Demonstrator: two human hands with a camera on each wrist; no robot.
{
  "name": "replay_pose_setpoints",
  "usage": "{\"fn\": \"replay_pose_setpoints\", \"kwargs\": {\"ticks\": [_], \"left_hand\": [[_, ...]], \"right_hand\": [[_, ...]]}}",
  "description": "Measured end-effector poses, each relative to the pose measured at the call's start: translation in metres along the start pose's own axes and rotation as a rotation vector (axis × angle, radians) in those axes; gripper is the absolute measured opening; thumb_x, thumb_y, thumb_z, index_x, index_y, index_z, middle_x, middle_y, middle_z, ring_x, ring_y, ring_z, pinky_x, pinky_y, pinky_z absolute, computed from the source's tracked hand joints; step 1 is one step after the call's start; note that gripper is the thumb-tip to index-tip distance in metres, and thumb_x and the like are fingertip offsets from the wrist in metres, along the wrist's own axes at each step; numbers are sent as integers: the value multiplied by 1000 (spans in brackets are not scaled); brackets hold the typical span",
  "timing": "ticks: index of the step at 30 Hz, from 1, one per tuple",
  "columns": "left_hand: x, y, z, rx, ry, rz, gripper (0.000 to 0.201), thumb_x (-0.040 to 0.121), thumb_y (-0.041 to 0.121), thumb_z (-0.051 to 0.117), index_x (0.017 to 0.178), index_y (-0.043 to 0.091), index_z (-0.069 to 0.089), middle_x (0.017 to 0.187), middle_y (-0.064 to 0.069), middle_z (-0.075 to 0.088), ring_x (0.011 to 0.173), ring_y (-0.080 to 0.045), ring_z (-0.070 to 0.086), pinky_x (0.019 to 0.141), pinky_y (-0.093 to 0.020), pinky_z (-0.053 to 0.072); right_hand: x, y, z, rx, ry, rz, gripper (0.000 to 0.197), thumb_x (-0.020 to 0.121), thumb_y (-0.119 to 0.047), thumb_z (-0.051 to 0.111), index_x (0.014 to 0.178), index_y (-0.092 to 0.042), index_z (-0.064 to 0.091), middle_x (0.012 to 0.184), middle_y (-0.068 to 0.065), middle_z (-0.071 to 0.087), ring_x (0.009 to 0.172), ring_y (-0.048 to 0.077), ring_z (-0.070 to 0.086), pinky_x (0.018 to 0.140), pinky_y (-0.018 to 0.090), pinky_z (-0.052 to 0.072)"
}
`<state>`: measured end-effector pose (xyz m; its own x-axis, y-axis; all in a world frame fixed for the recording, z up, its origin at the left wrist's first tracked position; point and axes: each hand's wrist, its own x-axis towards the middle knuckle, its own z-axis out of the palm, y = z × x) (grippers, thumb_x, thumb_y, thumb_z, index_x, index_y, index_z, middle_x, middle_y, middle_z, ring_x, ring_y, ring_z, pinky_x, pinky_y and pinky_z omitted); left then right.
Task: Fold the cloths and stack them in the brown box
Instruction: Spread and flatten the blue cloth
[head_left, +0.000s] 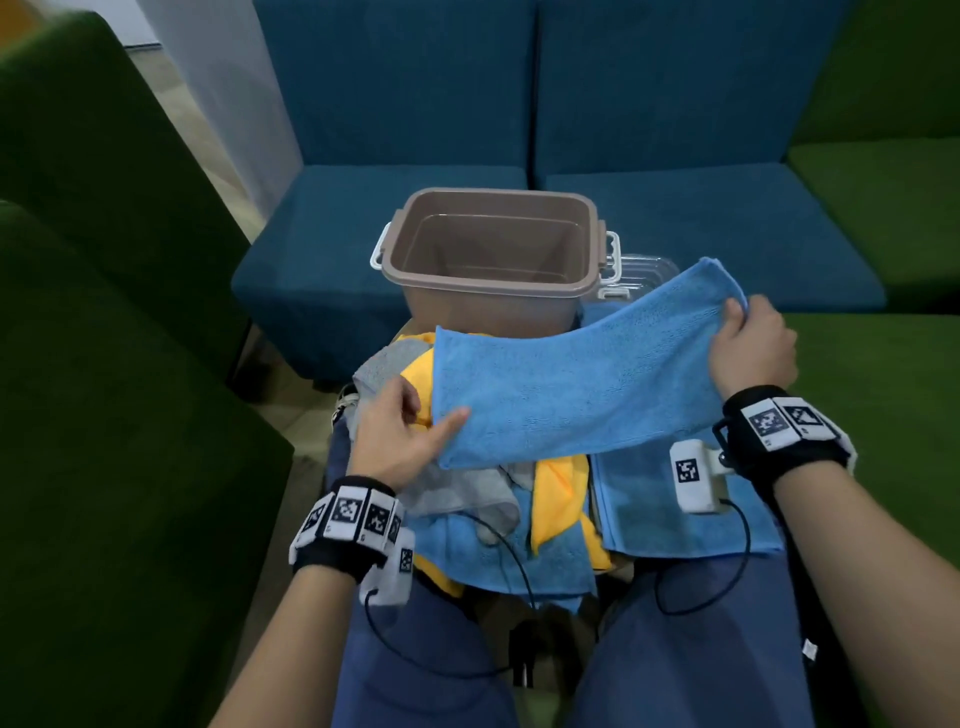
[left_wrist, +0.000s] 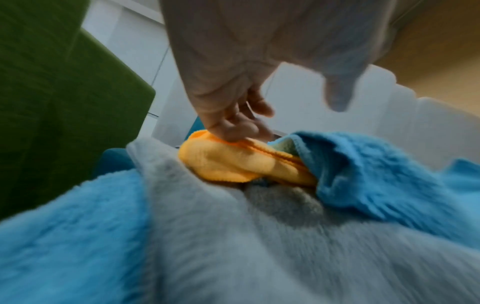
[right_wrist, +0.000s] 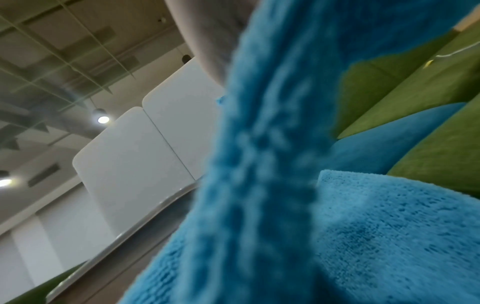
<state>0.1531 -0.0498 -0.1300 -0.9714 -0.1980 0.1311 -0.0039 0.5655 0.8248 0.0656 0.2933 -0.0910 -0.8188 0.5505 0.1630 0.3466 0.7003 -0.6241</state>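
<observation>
The brown box stands empty on a stool just beyond my knees. A blue cloth, folded into a long band, is stretched in the air in front of it. My right hand grips its right end, and the band fills the right wrist view. My left hand is at the band's left corner with its thumb laid over the edge. In the left wrist view its fingers are curled against a yellow cloth and the thumb stands apart, pinching nothing.
On my lap lies a loose pile: a grey cloth, the yellow cloth and blue ones. Another blue cloth lies flat on my right thigh. A clear lid sits behind the box. Blue and green sofas surround me.
</observation>
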Motion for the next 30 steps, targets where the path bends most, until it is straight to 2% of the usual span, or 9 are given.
{"fn": "replay_pose_setpoints", "kwargs": {"ticks": [2, 6, 9, 13, 16, 21, 25, 28, 30], "left_hand": [[-13, -7, -2, 53, -148, 8, 59, 57, 55, 81, 68, 15, 39, 56, 8, 38, 51, -9, 32, 50, -25, 29], [-24, -18, 4, 137, -301, -15, 30, 66, 18, 78, 76, 12, 51, 58, 7, 47, 51, -8, 40, 53, -25, 36], [-25, -19, 6, 47, -277, -23, 17, 70, 0, 67, 83, 8, 60, 62, 0, 51, 55, -11, 41, 56, -27, 39], [-25, -10, 4, -19, -279, 0, 23, 66, 18, 70, 88, 14, 65, 70, -8, 62, 60, -17, 54, 59, -26, 46], [-24, -9, 8, -27, -271, -28, 23, 69, 15, 78, 86, 18, 63, 70, 0, 62, 59, -10, 53, 56, -22, 45], [-22, -9, 9, 5, -177, 50, 17, 69, 16, 60, 86, 16, 63, 72, -3, 59, 64, -21, 53, 61, -32, 45], [-17, -5, 6, -14, -119, 110, 20, 72, -5, 56, 79, 13, 59, 57, -4, 47, 54, -7, 38, 55, -26, 36], [-17, -4, 0, -89, -79, 138, 34, 74, -14, 48, 81, 19, 56, 66, 6, 53, 59, -4, 43, 55, -16, 35], [-18, -6, -7, -107, -52, 89, 33, 73, -10, 46, 81, 21, 55, 61, 4, 54, 59, -6, 47, 55, -19, 36]], "right_hand": [[-2, 1, 2, 3, -3, -3, 33, 105, -30, 36, 104, -2, 54, 104, 26, 62, 97, 43, 59, 67, 38, 36], [-7, 1, 5, 17, -9, 3, 34, 105, -30, 35, 102, -2, 54, 102, 26, 62, 95, 41, 60, 67, 37, 36], [-7, 1, 3, 19, -3, -3, 33, 105, -30, 35, 101, -2, 53, 102, 25, 62, 94, 41, 59, 66, 37, 35], [-5, 4, 1, 10, 3, -12, 34, 105, -31, 35, 102, -2, 53, 100, 25, 62, 93, 41, 59, 65, 38, 36], [-6, 5, 3, 9, -1, -12, 34, 104, -31, 35, 101, -3, 53, 100, 25, 62, 93, 41, 59, 66, 38, 37], [-8, 10, 5, -6, -3, 4, 34, 104, -31, 35, 101, -3, 54, 100, 24, 62, 92, 41, 59, 66, 37, 37], [-7, 17, 7, -17, -3, 33, 36, 105, -31, 35, 102, -1, 55, 101, 24, 63, 92, 41, 60, 67, 38, 41], [-6, 24, 7, -42, -11, 61, 37, 105, -32, 35, 106, -1, 55, 103, 25, 62, 96, 42, 60, 69, 39, 40], [-6, 28, 6, -55, -11, 69, 37, 105, -32, 35, 106, -1, 55, 104, 26, 62, 96, 42, 59, 69, 40, 39]]}}
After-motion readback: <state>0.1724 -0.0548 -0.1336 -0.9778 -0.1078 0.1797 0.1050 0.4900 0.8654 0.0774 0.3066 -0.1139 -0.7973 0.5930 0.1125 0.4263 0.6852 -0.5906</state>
